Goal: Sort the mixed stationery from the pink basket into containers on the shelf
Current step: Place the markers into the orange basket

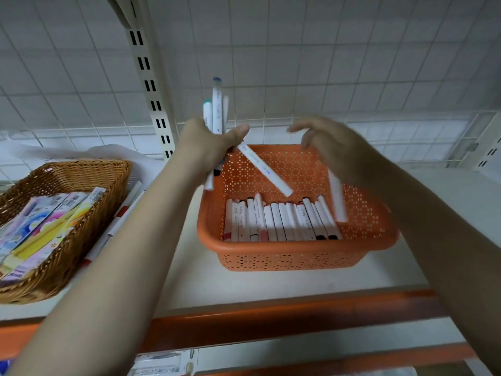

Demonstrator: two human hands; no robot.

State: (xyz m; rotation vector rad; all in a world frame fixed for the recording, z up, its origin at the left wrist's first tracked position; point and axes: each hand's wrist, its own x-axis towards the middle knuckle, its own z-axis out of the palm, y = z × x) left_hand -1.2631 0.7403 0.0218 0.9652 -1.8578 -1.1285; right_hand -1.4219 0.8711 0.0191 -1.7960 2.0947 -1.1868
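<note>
Several white markers (217, 112) are standing bunched in the left hand (208, 143), whose fingers are curling round them above the orange basket's (298, 256) rim at ten o'clock. One loose marker (264, 169) is slanting down from the thumb into the basket. At two o'clock the right hand (333, 147) is hovering with fingers spread and relaxed (a blurred marker (337, 199) below it, contact unclear). More markers (282, 222) are lying in a row at the basket's six o'clock side. Bare shelf (271, 286) is showing along the front edge, with a wicker basket (81, 213) at nine o'clock.
</note>
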